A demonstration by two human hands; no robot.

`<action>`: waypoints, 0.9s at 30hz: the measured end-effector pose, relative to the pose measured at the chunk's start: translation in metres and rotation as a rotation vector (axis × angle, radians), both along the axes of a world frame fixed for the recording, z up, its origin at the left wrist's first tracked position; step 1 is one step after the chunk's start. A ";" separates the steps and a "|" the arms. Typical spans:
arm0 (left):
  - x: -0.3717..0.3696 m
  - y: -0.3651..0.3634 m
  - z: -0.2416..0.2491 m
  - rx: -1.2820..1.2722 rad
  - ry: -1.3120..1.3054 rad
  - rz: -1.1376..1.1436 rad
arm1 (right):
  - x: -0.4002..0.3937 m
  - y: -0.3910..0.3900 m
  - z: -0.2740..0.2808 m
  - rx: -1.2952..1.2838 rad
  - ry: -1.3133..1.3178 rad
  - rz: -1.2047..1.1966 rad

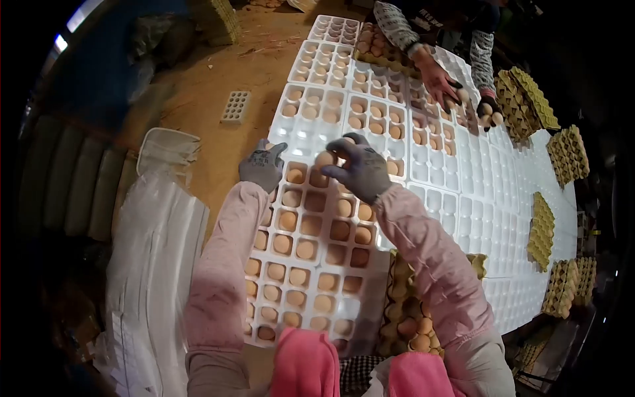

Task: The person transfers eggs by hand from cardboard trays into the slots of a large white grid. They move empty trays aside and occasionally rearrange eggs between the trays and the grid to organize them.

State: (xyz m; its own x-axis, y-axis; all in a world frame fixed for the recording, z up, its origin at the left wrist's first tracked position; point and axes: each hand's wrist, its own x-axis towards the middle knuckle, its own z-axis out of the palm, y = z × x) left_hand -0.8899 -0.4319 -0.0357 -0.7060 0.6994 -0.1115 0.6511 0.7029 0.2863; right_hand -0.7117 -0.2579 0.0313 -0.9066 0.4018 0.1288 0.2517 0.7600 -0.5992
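My right hand (362, 170), in a grey glove, is closed around a brown egg (325, 159) held over the white foam tray (319, 263) in front of me. A second rounded, egg-like shape shows partly behind its fingers. At the tray's left edge, my gloved left hand (262, 167) has curled fingers, with a small pale rounded bit, seemingly an egg, between thumb and fingers. Rows of brown eggs (288, 220) sit in the tray's pockets. Just beyond my hands, several pockets of the neighbouring tray (272, 137) hold no eggs.
Across the table, a co-worker's hands (442, 83) handle eggs above other foam trays. Pulp egg trays (567, 155) stand along the right edge. By my right forearm lies a pulp tray with eggs (421, 342). Plastic-wrapped white stacks (155, 264) are at left; a small white holed block (236, 107) lies beyond.
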 end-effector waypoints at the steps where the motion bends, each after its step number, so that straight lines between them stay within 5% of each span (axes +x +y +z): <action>1: -0.005 0.010 0.007 -0.014 0.014 0.001 | -0.027 -0.008 -0.007 0.018 -0.046 -0.031; 3: -0.021 0.030 -0.001 -0.174 0.054 -0.062 | -0.071 -0.014 -0.028 0.099 -0.150 -0.053; 5: -0.037 0.036 0.000 -0.067 -0.039 -0.050 | -0.102 -0.011 -0.054 0.273 -0.378 -0.017; 6: -0.044 0.040 0.000 -0.017 -0.087 -0.054 | -0.108 -0.004 -0.062 0.243 -0.292 -0.050; 9: -0.071 0.060 -0.011 0.510 -0.233 0.049 | -0.120 0.003 -0.078 0.108 -0.041 -0.152; 11: -0.080 0.078 -0.037 0.823 -0.328 0.124 | -0.133 0.007 -0.072 0.150 -0.214 -0.040; 12: -0.077 0.084 -0.057 0.685 -0.104 0.078 | -0.136 0.008 -0.069 0.170 -0.298 0.012; 14: -0.070 0.086 -0.088 0.397 0.342 -0.016 | -0.138 0.018 -0.075 0.220 -0.046 -0.048; 17: -0.071 0.087 -0.089 0.383 0.294 -0.021 | -0.140 0.042 -0.089 0.192 0.365 -0.190; 20: -0.080 0.085 -0.107 0.448 0.390 -0.063 | -0.108 0.036 -0.136 0.685 0.263 -0.096; 22: -0.086 0.086 -0.113 0.511 0.433 -0.080 | -0.073 -0.006 -0.106 0.487 0.301 -0.047; 24: -0.100 0.088 -0.109 0.641 0.453 -0.159 | -0.009 -0.061 -0.062 -0.087 0.223 0.081; 27: -0.070 0.084 -0.083 0.867 0.187 -0.233 | 0.125 -0.118 0.003 -0.354 0.196 0.208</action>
